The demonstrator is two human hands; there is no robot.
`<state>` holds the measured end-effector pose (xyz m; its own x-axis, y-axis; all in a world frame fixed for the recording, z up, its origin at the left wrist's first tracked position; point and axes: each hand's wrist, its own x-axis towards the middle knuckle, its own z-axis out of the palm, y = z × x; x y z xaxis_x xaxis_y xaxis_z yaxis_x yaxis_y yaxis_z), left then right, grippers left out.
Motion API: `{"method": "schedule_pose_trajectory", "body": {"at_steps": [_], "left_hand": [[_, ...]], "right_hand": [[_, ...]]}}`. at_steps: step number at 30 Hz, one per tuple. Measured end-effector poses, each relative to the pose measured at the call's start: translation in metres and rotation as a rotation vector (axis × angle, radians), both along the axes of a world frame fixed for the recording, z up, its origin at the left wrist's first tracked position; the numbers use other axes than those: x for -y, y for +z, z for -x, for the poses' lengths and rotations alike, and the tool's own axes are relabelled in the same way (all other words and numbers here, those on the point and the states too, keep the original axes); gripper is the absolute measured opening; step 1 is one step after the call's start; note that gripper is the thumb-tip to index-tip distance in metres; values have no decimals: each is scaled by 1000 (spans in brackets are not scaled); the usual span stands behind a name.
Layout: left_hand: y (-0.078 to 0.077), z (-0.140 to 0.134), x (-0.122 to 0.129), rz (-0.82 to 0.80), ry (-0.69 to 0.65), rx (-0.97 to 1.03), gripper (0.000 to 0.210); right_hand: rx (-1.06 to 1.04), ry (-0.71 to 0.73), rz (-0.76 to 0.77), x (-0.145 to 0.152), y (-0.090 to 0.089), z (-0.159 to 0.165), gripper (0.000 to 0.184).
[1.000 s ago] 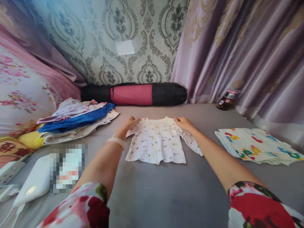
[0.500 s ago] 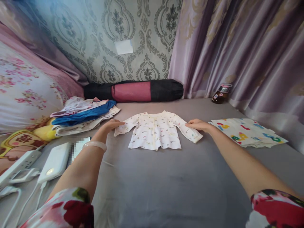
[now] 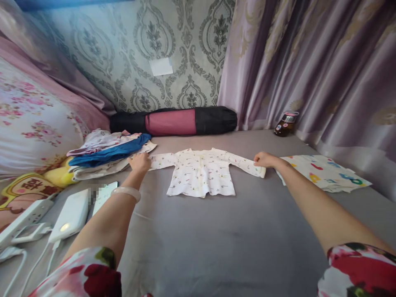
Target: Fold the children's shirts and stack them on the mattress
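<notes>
A small white baby shirt point(image 3: 201, 173) with a tiny scattered print lies flat on the grey bed sheet point(image 3: 210, 243), its two sleeves spread out sideways. My left hand point(image 3: 140, 162) is closed on the cuff of the left sleeve and covers its end. At the other side, my right hand point(image 3: 264, 159) pinches the right sleeve near its cuff, whose edge shows just below my fingers. The shirt's hem faces me and its neckline points to the wall.
Folded clothes point(image 3: 108, 154) are piled at the left, near a phone point(image 3: 107, 194), a white power bank point(image 3: 69, 214) and a power strip point(image 3: 27, 216). A patterned cloth point(image 3: 324, 173) lies right. Behind are a rolled bag point(image 3: 173, 121) and a brown bottle point(image 3: 285, 125).
Both hands have moved outward along the sleeves to the cuffs. The sleeves, which slanted down before, now stretch straighter out to the sides.
</notes>
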<state>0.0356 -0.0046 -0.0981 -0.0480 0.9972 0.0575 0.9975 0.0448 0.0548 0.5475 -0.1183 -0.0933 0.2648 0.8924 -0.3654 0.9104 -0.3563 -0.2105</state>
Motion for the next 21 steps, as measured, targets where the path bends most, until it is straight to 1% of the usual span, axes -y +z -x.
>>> {"method": "schedule_pose_trajectory", "body": {"at_steps": [2, 3, 6, 9, 12, 15, 18, 20, 21], "left_hand": [[-5, -7, 1, -98, 60, -90, 37], [-8, -11, 2, -134, 75, -119, 39], [-13, -23, 4, -180, 58, -128, 42], [-13, -36, 4, -176, -10, -80, 41], [-13, -53, 4, -151, -142, -15, 39], [-16, -79, 2, -116, -353, 47, 34], [-25, -110, -1, -64, -556, 126, 30], [-33, -130, -4, -38, -656, 183, 28], [-37, -139, -5, -41, -684, 207, 28]], "right_hand": [[226, -20, -48, 1, 1, 2, 21], [296, -24, -70, 2, 0, 5, 24], [392, 1, -107, 6, -3, 15, 33], [456, 4, -169, 8, -7, 29, 36], [511, 39, -290, 2, -7, 49, 38], [443, 162, -399, -13, -8, 76, 39], [296, 306, -414, -31, -13, 110, 38], [219, 354, -400, -43, -20, 133, 38], [187, 378, -407, -48, -24, 143, 39]]}}
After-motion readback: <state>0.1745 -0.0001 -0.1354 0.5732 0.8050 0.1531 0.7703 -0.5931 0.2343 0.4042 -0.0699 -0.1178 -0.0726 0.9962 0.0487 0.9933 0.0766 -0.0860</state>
